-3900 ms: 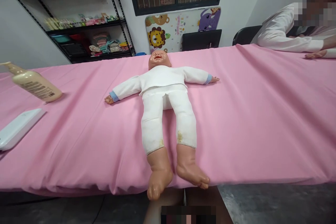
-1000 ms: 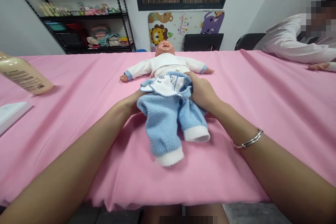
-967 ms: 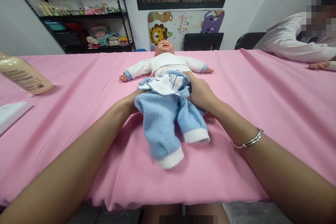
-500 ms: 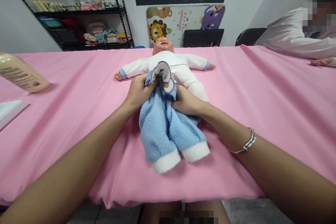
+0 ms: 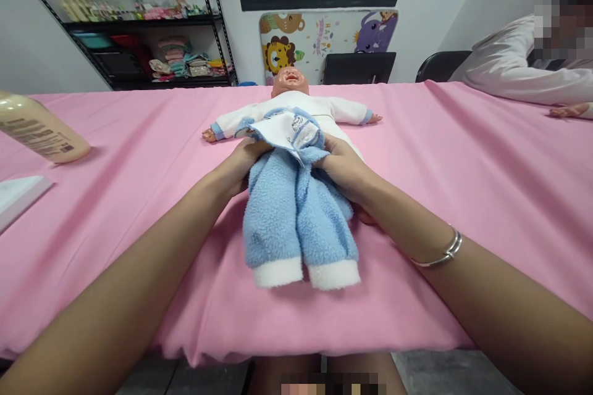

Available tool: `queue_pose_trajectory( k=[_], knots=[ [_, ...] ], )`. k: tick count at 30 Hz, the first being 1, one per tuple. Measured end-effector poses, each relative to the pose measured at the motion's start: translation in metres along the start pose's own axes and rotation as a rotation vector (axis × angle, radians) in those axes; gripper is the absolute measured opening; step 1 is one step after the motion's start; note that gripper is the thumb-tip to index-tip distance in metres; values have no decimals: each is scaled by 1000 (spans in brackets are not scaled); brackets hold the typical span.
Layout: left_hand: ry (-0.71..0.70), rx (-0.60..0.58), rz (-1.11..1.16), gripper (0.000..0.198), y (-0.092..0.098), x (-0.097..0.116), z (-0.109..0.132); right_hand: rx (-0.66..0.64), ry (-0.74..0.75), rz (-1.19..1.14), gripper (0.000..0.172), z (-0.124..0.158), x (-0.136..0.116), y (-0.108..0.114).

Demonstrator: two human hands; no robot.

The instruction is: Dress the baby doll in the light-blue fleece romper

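Note:
Fluffy light-blue baby pants (image 5: 273, 216) with white cuffs hang from my two hands, legs toward me. The waist is spread out, and its white inner side shows at the top. On the left of the waist my left hand (image 5: 248, 157) grips the fabric, most of its fingers hidden behind it. My right hand (image 5: 345, 166) is closed on the opposite side of the waist. Behind the pants a baby doll (image 5: 319, 105) in a white outfit with blue cuffs lies on its back, arms spread. The pants and my hands cover most of its legs.
A pink cloth (image 5: 463, 197) covers the table. At left are a beige bottle (image 5: 41, 129) and a white flat object (image 5: 23, 194). Another person's hand (image 5: 569, 111) rests at the far right. Beyond the table stand a black shelf (image 5: 139, 24) and a dark screen-like panel (image 5: 359, 68).
The waist of the pants, bunched and folded before, is now spread wider between my hands. The pant legs have swung to hang straighter. The doll has stayed in place.

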State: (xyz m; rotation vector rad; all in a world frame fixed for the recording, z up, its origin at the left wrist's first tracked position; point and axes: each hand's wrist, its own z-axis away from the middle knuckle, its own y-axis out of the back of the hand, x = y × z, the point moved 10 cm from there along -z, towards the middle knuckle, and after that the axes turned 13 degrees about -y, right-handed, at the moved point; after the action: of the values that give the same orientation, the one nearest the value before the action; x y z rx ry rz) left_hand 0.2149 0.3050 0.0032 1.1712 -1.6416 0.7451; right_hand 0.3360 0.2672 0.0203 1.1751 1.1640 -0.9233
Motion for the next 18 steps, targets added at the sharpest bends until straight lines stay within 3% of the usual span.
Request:
queue_pose_trajectory(
  k=[3, 6, 12, 14, 18],
  knots=[
    [-28, 52, 81, 67, 0, -2, 1, 27, 106, 64, 33, 1, -8, 3],
    [-29, 64, 87, 59, 3, -6, 0, 48, 98, 98, 19, -2, -7, 9],
    [-4, 122, 11, 45, 15, -11, -4, 250, -197, -490, 19, -17, 31, 48],
    [-26, 160, 10, 46, 19, -10, -5, 204, -258, -503, 20, -18, 35, 42],
    [-75, 211, -2, 46, 25, -8, -4, -93, -181, -232, 37, -5, 11, 7]
  ],
)
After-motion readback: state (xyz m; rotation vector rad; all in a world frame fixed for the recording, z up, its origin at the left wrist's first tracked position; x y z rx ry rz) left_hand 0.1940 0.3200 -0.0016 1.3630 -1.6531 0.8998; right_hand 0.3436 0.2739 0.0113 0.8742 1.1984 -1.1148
